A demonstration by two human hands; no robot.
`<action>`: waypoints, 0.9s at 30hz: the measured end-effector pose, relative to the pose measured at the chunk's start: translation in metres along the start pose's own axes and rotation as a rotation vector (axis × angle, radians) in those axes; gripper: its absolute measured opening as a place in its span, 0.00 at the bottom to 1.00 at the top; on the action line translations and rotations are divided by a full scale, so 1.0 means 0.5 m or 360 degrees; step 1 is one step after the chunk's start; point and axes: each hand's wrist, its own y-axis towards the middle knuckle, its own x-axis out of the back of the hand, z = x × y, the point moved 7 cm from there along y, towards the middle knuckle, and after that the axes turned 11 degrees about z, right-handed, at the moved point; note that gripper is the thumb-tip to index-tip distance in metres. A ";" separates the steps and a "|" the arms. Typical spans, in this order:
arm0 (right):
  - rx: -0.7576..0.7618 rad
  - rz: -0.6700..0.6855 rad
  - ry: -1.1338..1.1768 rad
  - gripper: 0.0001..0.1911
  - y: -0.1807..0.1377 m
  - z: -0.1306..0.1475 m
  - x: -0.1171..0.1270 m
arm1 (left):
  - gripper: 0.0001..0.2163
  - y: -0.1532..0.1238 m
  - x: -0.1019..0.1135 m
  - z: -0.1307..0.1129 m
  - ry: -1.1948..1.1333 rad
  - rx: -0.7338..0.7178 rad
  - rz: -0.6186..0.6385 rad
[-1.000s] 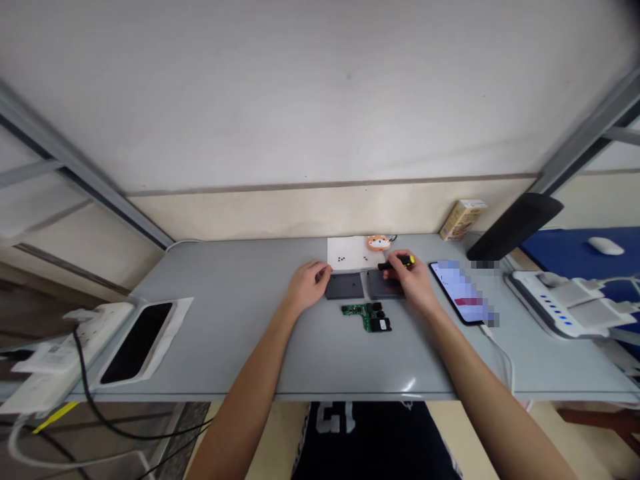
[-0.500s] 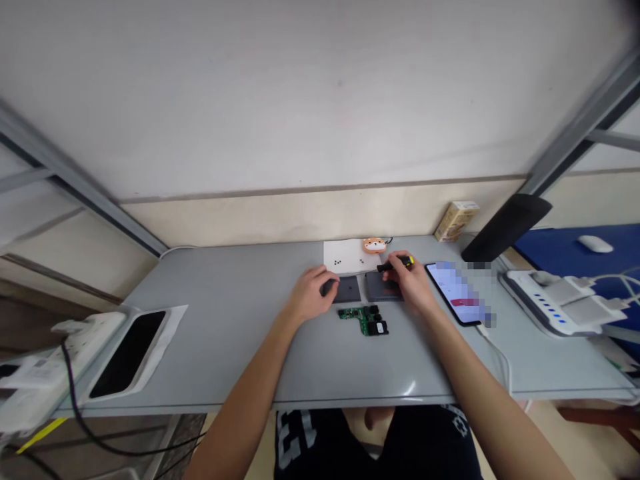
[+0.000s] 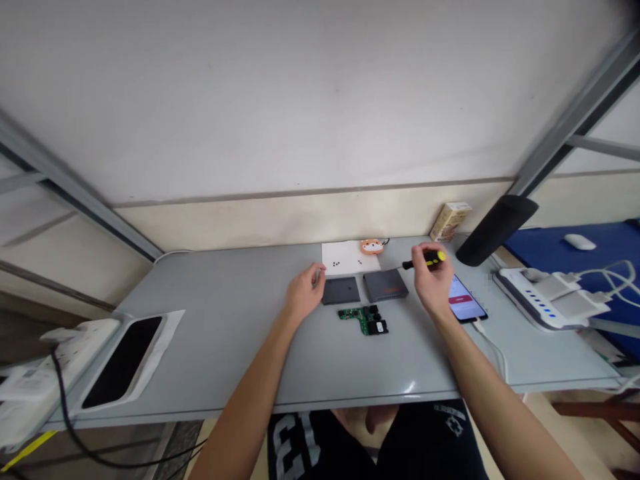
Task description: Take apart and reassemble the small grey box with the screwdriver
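Note:
My right hand point(image 3: 433, 283) is closed round a small screwdriver point(image 3: 424, 261) with a black and yellow handle, lifted above the phone point(image 3: 465, 300). My left hand point(image 3: 304, 292) rests with curled fingers at the left edge of a flat dark square cover point(image 3: 341, 291). Beside that cover lies a second dark case half point(image 3: 385, 285). In front of both sits a green circuit board point(image 3: 365, 318) with black parts. Behind them a white sheet point(image 3: 349, 257) carries several tiny black screws point(image 3: 334, 265).
A small orange animal-shaped charm point(image 3: 371, 247) lies at the sheet's far corner, a yellow carton point(image 3: 449, 221) by the wall. A white charging hub point(image 3: 545, 297) stands right, a dark phone on white cloth point(image 3: 123, 351) and a power strip point(image 3: 30, 373) left.
My right hand has lifted off the right case half and moved right with the screwdriver, uncovering that half. My left hand stays at the left cover's edge. The camera shifted slightly.

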 end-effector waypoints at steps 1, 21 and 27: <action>0.0168 0.0022 -0.0140 0.11 -0.001 0.025 0.011 | 0.10 0.002 0.000 0.017 0.0002 0.0094 0.0029; 0.0401 0.2047 -0.1467 0.19 -0.206 0.048 -0.121 | 0.11 0.006 0.038 0.067 -0.0009 0.0299 0.0089; 0.0292 0.2145 -0.1381 0.14 -0.208 0.056 -0.123 | 0.12 0.005 0.007 0.039 0.0029 0.0061 0.0314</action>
